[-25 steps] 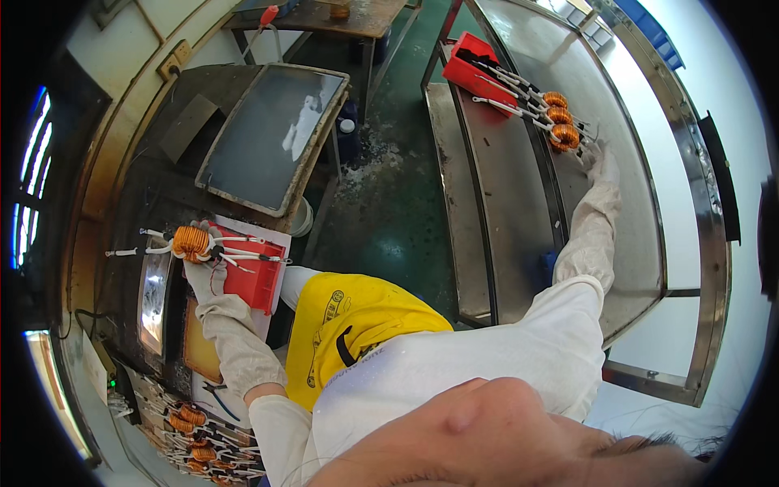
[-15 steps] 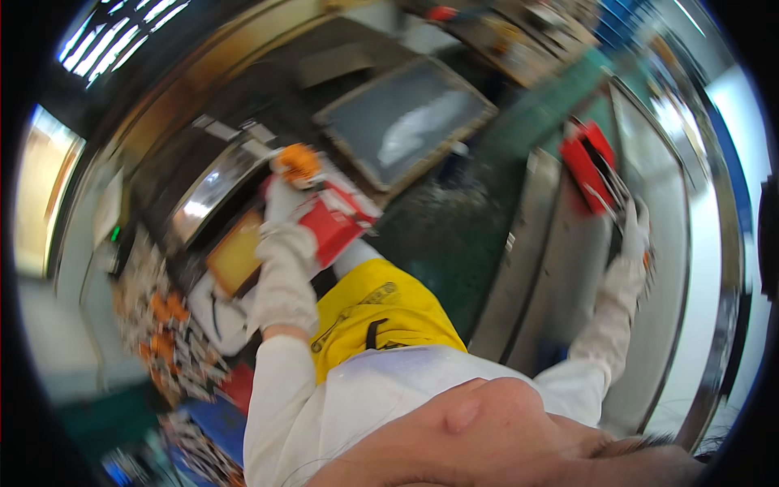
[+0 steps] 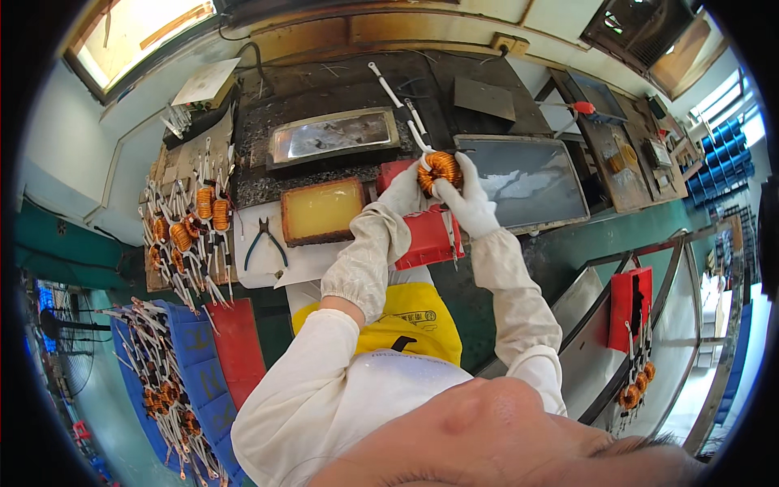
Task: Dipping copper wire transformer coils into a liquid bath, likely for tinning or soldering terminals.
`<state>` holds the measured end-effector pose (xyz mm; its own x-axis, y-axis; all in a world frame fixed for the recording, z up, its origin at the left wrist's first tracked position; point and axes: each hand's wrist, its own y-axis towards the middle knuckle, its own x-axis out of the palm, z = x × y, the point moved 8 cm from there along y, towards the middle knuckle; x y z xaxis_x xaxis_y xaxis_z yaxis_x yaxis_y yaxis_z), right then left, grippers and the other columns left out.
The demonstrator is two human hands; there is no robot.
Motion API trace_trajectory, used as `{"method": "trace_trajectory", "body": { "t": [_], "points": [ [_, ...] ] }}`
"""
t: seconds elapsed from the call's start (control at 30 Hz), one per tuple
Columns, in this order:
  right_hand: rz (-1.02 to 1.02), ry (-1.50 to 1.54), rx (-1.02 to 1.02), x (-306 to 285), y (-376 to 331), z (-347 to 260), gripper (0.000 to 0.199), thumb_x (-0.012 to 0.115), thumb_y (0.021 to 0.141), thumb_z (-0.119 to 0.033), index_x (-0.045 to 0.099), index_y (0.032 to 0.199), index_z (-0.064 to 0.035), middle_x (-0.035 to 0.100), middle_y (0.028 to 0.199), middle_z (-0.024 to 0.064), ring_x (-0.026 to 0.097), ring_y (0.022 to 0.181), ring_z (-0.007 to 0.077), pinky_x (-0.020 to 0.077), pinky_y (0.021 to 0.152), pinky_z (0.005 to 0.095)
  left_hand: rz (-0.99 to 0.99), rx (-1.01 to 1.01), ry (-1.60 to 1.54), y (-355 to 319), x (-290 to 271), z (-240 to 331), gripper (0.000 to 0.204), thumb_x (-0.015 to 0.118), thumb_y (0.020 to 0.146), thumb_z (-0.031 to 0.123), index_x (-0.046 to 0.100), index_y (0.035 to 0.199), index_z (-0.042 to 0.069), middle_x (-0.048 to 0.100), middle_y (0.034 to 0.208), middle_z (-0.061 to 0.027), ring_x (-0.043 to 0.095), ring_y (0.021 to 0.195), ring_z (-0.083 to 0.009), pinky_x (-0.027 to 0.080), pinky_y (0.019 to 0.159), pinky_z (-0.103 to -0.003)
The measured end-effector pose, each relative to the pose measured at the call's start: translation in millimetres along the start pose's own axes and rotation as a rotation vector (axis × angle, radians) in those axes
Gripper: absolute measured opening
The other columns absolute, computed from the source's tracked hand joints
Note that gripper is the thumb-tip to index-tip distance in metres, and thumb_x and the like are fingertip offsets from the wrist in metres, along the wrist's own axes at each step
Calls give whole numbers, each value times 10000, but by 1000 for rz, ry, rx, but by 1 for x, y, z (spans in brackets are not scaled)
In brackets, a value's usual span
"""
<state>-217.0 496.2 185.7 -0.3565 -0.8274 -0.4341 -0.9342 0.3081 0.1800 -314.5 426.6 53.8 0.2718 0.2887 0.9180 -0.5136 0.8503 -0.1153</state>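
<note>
Both my gloved hands hold a copper-wound toroidal coil (image 3: 441, 173) in front of me. My left hand (image 3: 402, 191) grips its left side, and my right hand (image 3: 469, 203) has its fingers closed on the right side. White-sleeved leads (image 3: 415, 126) with metal lugs stick out from the coil toward the far side of the bench. Under my hands is a red bin or box (image 3: 430, 240), partly hidden by them. A rectangular pan of yellow material (image 3: 323, 212) lies to the left, below a tray with a shiny metallic surface (image 3: 333, 136).
Green-handled pliers (image 3: 266, 242) lie left of the yellow pan. Several coils with leads (image 3: 187, 227) are piled at the bench's left end, more in a blue crate (image 3: 182, 365). A grey-topped tray (image 3: 523, 180) sits right of my hands. Coils hang on a red holder (image 3: 623, 308) at right.
My right hand has come from the red holder at the right to the coil in my left hand. The coil is now between both hands, and the view has turned.
</note>
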Motion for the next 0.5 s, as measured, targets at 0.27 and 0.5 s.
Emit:
{"method": "trace_trajectory", "body": {
  "t": [0.27,0.5],
  "points": [
    [170,382,419,-23,-9,45,481,601,872,-86,533,1346,-55,631,879,68,592,658,110,492,567,268,-42,55,159,-5,31,-4,909,344,949,734,357,1466,-13,508,1417,-187,503,1294,-301,391,1124,-425],
    [161,1074,537,-89,-72,141,336,515,923,-152,557,1200,33,678,1034,153,703,920,297,601,840,464,-2,52,88,-6,17,-2,845,394,976,670,364,1467,-18,475,1460,-233,510,1307,-355,404,1131,-474]
  ]
}}
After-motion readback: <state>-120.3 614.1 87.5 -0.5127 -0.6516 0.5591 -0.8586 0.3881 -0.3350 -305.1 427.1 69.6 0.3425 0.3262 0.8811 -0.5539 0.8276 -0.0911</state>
